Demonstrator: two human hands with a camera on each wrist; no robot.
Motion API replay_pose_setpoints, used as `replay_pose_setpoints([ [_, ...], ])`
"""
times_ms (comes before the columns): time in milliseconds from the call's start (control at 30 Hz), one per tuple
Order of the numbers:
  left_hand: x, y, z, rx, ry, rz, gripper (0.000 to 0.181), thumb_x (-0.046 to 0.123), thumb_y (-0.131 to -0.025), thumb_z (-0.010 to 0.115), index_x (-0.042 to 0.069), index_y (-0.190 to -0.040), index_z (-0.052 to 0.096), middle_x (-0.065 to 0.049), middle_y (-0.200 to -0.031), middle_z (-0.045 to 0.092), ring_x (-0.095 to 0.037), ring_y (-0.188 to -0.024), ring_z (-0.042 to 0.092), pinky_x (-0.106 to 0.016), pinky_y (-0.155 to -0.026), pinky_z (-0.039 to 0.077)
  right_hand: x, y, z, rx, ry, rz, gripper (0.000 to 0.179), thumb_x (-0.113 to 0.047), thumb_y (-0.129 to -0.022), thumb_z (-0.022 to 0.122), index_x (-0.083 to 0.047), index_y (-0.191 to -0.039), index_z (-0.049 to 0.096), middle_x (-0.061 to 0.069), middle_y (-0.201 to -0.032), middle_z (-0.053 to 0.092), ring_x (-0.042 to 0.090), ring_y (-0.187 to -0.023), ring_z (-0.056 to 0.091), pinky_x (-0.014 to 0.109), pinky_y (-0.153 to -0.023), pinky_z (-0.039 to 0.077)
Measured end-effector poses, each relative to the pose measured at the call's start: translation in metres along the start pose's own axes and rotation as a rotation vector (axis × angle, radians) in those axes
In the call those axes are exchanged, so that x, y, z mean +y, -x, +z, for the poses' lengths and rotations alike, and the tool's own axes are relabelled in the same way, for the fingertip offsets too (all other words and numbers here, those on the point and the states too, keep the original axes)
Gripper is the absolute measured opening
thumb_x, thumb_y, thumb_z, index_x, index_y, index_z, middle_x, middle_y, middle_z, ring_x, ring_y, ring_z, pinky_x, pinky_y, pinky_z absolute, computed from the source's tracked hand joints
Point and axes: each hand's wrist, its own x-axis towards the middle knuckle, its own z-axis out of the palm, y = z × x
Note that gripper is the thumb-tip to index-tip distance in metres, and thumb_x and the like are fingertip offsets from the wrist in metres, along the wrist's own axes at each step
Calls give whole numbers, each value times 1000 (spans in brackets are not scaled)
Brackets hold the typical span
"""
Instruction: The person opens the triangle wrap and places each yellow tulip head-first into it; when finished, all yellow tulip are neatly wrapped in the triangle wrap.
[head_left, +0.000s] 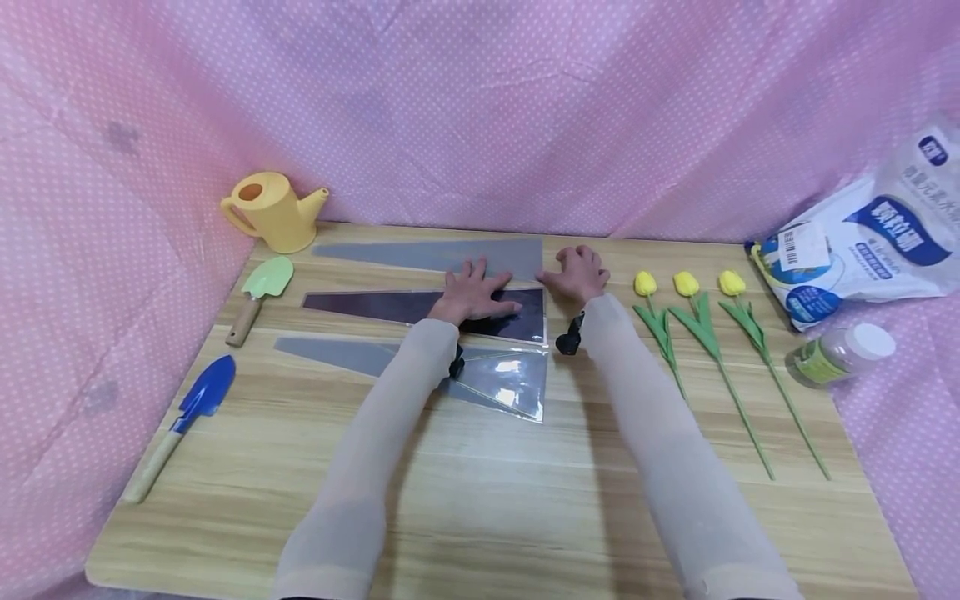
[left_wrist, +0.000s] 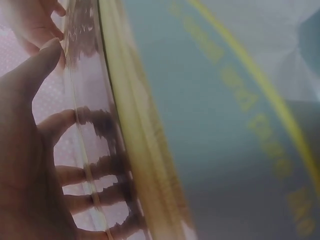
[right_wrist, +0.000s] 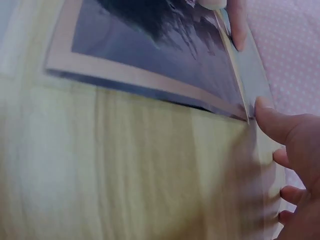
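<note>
Three flat, tapered plastic sleeves lie one behind another, wide ends to the right. My left hand (head_left: 474,297) rests with spread fingers on the dark middle sleeve (head_left: 360,306), its fingertips reaching toward the grey back sleeve (head_left: 405,252). Beside the wide end of that back sleeve is my right hand (head_left: 579,273), thumb at the sleeve's near corner, the other fingers loosely bent on the table side. Nearest me lies a grey sleeve (head_left: 337,350) with a clear, shiny front; the left forearm covers part of it. Yellow lettering on the grey sleeve (left_wrist: 175,100) shows in the left wrist view.
To the right lie three yellow tulips (head_left: 705,321), a clear jar with a white lid (head_left: 817,360) and a white-blue bag (head_left: 862,250). On the left are a yellow watering can (head_left: 277,218), a green trowel (head_left: 266,279) and a blue trowel (head_left: 204,392). Pink dotted cloth (head_left: 480,108) hangs behind the table.
</note>
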Motion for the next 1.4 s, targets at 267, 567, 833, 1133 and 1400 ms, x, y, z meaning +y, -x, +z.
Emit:
replay_pose_setpoints([
  [267, 5, -1, 3, 19, -12, 3, 84, 79, -88, 42, 42, -159, 15, -16, -170, 0, -46, -156, 1, -73, -119, 10, -5, -1, 7, 103, 34, 73, 67, -53, -87, 69, -7, -133, 53, 20, -157, 31, 41, -145, 25, 65, -113, 21],
  [567, 11, -1, 3, 1, -3, 5, 86, 79, -88, 43, 42, -159, 13, -15, -170, -1, -45, -157, -1, -72, -120, 8, -12, -2, 12, 97, -49, 41, 56, -45, -94, 63, -11, -137, 55, 21, -162, 23, 42, -150, 14, 68, -114, 15],
  [833, 8, -2, -4, -28, -12, 3, 85, 79, -88, 44, 41, -159, 17, -15, -170, 0, -45, -156, -1, -73, -119, 10, -23, 2, 0, -26, -213, -23, 53, -41, -101, 49, -8, -143, 53, 20, -160, 34, 42, -147, 25, 63, -117, 20],
  [1133, 7, -9, -15, -13, 23, 10, 66, 62, -97, 38, 34, -156, 32, -14, -168, 12, -41, -156, 7, -68, -121, 15, -35, 1, -5, -175, -598, -18, 63, -45, -108, 31, 3, -147, 44, 23, -150, 47, 36, -137, 48, 46, -116, 37],
  [1400, 14, -26, -23, 258, 326, 31, 48, 32, -100, 43, 12, -143, 52, -14, -155, 42, -33, -144, 38, -50, -119, 34, -39, 0, -7, -240, -718, -33, 66, -50, -107, 23, -3, -150, 41, 25, -150, 45, 40, -137, 49, 49, -118, 38],
])
